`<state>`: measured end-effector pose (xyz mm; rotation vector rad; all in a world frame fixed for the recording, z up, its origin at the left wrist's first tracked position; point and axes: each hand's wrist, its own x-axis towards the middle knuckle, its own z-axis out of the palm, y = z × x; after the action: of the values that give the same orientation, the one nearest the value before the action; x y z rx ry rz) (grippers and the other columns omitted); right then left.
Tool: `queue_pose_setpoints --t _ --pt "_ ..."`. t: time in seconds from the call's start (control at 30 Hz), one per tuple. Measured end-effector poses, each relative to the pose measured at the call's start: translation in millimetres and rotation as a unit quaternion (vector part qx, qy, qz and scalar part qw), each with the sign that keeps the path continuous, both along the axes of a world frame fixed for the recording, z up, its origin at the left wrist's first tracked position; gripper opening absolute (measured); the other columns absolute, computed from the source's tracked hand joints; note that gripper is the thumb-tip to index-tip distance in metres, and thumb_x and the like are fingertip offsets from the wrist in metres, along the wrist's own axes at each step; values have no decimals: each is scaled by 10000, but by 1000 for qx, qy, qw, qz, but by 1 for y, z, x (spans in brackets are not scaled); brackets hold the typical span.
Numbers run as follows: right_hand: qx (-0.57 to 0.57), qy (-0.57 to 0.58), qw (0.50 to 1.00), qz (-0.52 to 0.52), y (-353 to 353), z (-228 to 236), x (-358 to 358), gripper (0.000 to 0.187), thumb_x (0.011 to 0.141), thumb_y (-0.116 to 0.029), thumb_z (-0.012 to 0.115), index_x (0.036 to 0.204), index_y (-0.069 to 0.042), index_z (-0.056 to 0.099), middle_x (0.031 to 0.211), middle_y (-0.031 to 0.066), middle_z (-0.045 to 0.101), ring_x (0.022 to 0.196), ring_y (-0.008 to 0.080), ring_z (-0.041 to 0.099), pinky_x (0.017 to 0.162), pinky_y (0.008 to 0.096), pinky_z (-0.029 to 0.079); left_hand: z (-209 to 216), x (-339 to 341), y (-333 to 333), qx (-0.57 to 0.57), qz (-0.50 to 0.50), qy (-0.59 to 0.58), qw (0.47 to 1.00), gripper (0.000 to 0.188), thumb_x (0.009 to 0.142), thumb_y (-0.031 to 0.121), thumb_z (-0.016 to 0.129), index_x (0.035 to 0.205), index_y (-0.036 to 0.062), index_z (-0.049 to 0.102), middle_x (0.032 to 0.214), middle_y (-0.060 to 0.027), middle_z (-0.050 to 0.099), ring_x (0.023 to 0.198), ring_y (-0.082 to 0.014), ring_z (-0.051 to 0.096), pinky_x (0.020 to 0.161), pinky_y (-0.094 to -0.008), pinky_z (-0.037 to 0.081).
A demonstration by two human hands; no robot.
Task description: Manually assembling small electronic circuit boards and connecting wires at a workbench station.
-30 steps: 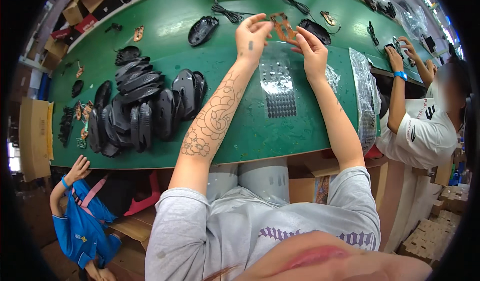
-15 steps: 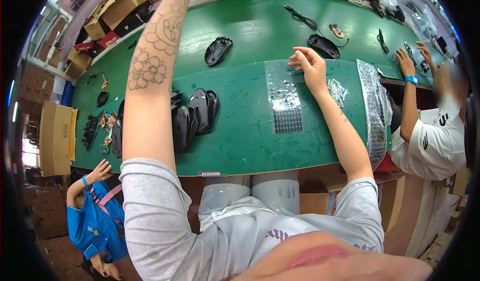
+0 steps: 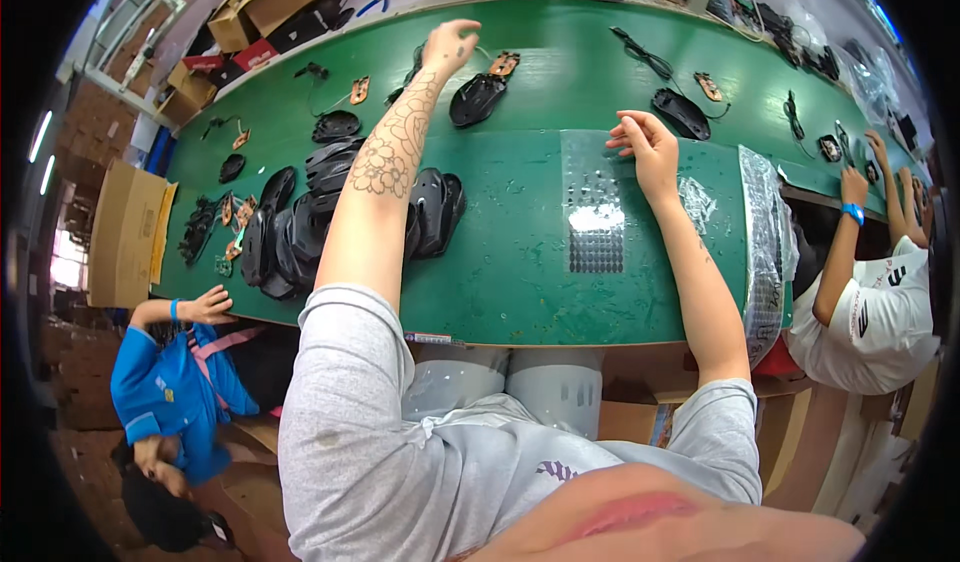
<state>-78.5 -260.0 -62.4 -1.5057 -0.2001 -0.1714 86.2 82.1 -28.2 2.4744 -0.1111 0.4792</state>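
Observation:
My left hand (image 3: 452, 46) is over the far part of the green table, fingers apart and seemingly holding nothing. Just right of it lies an orange circuit board (image 3: 505, 63), with a black computer mouse shell (image 3: 477, 100) nearer me. A black cable (image 3: 414, 65) shows partly behind my left wrist. My right hand (image 3: 652, 152) hovers with loosely bent, parted fingers at the right edge of a clear sheet (image 3: 594, 177), whose near end carries rows of small dark round pads (image 3: 596, 253). Another mouse shell (image 3: 681, 114) sits beyond that hand, beside a second board (image 3: 708, 86).
Black mouse shells (image 3: 292, 237) are piled left of my left arm, some behind it. Crumpled clear plastic (image 3: 697, 205) and a long plastic-wrapped sheet (image 3: 763, 252) lie at right. One person in blue (image 3: 175, 382) is at left, another in white (image 3: 870, 307) at right.
My left hand has come into view from beyond the upper edge. An orange board now lies beside the middle shell. My right hand keeps its place by the clear sheet; the view has shifted.

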Motion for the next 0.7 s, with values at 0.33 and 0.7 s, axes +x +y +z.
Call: queue_pose_setpoints --t 0.33,0.7 --pt "-11 -17 1000 8 1 -2 2 206 957 -175 582 1057 -16 667 821 68 682 701 154 674 619 216 479 54 -5 167 4 173 609 774 276 829 272 637 1023 109 746 1048 -124 722 950 -278 674 850 -394 498" --pt "-104 12 994 -6 -17 6 -5 165 919 -145 617 999 -32 707 799 37 682 708 110 629 641 199 460 69 -56 23 -257 193 39 946 239 793 246 775 930 53 739 846 -23 730 746 -113 633 652 -243 471"
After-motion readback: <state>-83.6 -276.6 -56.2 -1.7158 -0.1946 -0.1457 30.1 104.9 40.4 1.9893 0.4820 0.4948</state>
